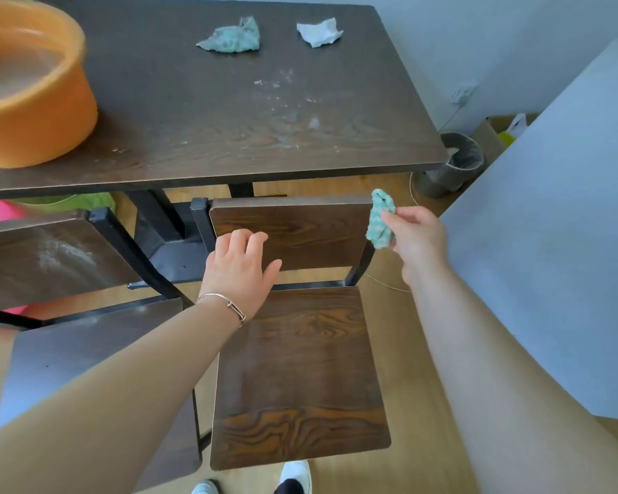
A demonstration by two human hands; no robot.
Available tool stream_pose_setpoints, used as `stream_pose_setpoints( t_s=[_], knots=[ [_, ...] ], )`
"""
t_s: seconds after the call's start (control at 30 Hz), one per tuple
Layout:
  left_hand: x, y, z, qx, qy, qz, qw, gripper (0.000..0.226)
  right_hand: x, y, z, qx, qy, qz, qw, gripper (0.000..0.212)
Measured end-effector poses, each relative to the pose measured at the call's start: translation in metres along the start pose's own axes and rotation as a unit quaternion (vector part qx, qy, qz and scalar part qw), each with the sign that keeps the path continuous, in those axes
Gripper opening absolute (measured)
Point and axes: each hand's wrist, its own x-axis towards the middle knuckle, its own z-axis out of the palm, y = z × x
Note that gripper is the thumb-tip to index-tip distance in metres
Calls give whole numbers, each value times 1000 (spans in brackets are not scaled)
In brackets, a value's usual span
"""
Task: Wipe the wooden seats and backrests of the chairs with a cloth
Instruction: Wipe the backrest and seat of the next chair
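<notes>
A dark wooden chair stands in front of me, its seat point(300, 379) below and its backrest point(314, 229) toward the table. My left hand point(239, 269) rests on the left part of the backrest, fingers slightly bent over the panel. My right hand point(418, 237) pinches a bunched green cloth point(380, 222) against the backrest's right edge. A second chair stands to the left, with a dusty backrest point(50, 258) and a greyish seat point(86, 351).
A dark wooden table point(229, 130) with white dust marks stands behind the chairs. On it are an orange basin point(33, 112), another green cloth point(231, 37) and a crumpled white cloth point(320, 32). A grey waste bin point(454, 165) stands at the right, next to a white panel point(550, 226).
</notes>
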Motion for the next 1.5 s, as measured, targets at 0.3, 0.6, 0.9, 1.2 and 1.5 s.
stream_pose_setpoints(
  t_s=[0.3, 0.6, 0.9, 1.2, 1.5],
  knots=[
    [45, 28, -23, 12, 54, 44, 997, 53, 62, -28, 1, -258, 76, -148, 952, 22],
    [46, -19, -22, 2, 67, 20, 998, 52, 49, -20, 52, -321, 73, -159, 931, 23],
    [34, -97, -31, 0, 72, -5, 997, 51, 2, -31, 125, -347, 26, -199, 916, 20],
    [26, -158, -33, -5, 59, -21, 998, 51, -73, -43, 248, -365, -62, -271, 888, 18],
    [32, -166, -47, -20, 61, -5, 998, 52, -83, -44, 253, -428, -112, -380, 812, 19]
  ],
)
